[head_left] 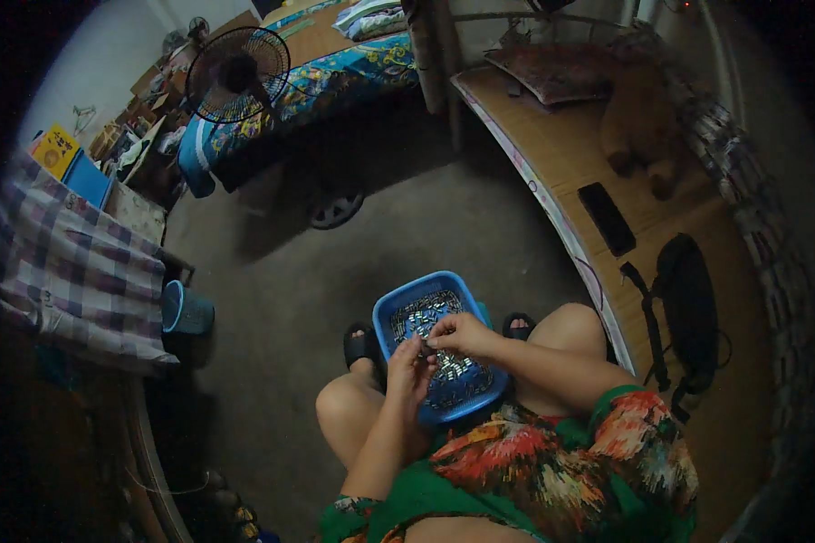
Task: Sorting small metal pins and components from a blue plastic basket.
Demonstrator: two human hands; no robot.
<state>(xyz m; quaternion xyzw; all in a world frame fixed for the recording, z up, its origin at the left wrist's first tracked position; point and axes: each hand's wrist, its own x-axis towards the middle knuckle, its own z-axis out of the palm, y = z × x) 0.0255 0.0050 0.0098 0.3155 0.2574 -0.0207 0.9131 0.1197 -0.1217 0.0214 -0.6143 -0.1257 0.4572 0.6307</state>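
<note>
Head: hands (409,371) (465,335) together above basket (453,412)

The bed (358,74), pillow (552,74) and standing fan (237,74) show a bedroom in a home

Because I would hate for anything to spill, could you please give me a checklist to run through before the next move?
1. Left hand and right hand close together above the blue basket: ok.
2. Small metal pieces inside the basket: ok.
3. Which hand grips the small dark item at the fingertips: cannot tell.
4. Basket's support underneath: cannot tell, mostly hidden.
5. Black phone-like object away from the basket: ok.
</note>
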